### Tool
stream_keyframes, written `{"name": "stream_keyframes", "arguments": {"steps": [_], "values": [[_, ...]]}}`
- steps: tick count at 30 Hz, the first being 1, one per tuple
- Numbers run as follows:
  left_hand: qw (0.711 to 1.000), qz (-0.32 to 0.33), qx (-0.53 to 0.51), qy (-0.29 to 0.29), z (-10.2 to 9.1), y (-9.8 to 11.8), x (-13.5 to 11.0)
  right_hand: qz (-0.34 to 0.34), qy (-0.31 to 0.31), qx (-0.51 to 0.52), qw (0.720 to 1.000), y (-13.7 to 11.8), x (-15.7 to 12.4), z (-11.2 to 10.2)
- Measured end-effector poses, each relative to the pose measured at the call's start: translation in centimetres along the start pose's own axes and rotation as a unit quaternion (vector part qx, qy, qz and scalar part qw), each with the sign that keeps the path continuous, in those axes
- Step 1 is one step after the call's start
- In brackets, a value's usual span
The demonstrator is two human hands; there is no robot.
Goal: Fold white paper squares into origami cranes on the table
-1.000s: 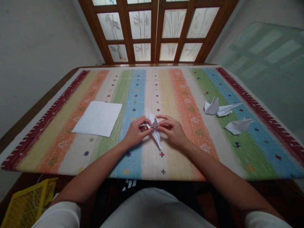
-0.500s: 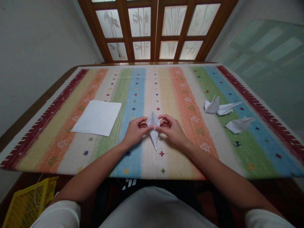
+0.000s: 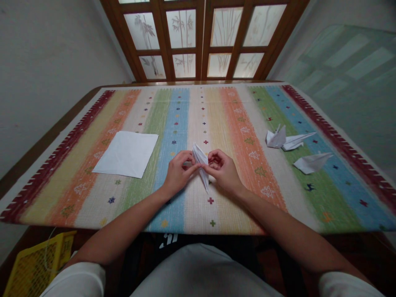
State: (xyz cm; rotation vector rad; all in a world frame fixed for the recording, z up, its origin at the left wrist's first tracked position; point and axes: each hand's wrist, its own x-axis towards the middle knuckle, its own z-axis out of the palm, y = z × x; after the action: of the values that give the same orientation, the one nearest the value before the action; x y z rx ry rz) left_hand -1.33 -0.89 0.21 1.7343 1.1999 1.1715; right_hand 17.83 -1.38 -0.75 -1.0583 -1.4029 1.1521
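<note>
A small white folded paper piece [image 3: 201, 165] with a long point toward me is held just above the striped table cloth [image 3: 235, 123], near the table's middle front. My left hand [image 3: 178, 172] pinches its left side with closed fingers. My right hand [image 3: 223, 170] pinches its right side, fingers curled. Both thumbs meet at the paper's middle.
A flat white paper sheet [image 3: 126, 153] lies to the left on the cloth. Two folded white paper figures [image 3: 287, 140] [image 3: 311, 162] lie at the right. A yellow crate [image 3: 34, 264] sits on the floor at lower left. Wooden windows [image 3: 201, 39] stand behind the table.
The folded paper has turned between my fingers, its point swinging slightly right, and my hands shifted a little closer together.
</note>
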Motion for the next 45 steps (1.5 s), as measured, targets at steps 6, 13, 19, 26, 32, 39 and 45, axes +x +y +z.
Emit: {"name": "stream_keyframes", "arguments": {"steps": [6, 13, 19, 26, 32, 39, 45], "values": [[0.997, -0.006, -0.042, -0.063, 0.1, 0.2, -0.1, -0.17, -0.018, -0.177, 0.969, -0.8, -0.3, 0.0], [0.978, -0.07, -0.184, -0.075, -0.5, -0.4, 0.1, -0.28, -0.098, -0.238, 0.925, -0.7, -0.4, -0.7], [0.967, -0.119, -0.221, -0.049, -0.5, -0.6, 0.5, -0.295, -0.102, -0.25, 0.916, -0.6, 0.2, -1.8], [0.959, -0.138, -0.247, -0.031, -0.2, -1.0, 0.3, -0.27, -0.093, -0.234, 0.929, -0.1, 0.9, -2.7], [0.984, -0.056, -0.162, -0.045, -0.3, -0.7, 0.2, -0.193, -0.036, -0.16, 0.967, 0.4, 1.0, -2.2], [0.98, -0.028, -0.188, -0.06, -0.2, -0.7, -0.1, -0.074, -0.018, -0.029, 0.997, 0.9, 0.9, -1.3], [0.99, -0.043, -0.137, -0.015, 0.1, -0.8, 0.0, 0.001, 0.002, 0.055, 0.998, 1.0, 1.1, -0.8]]}}
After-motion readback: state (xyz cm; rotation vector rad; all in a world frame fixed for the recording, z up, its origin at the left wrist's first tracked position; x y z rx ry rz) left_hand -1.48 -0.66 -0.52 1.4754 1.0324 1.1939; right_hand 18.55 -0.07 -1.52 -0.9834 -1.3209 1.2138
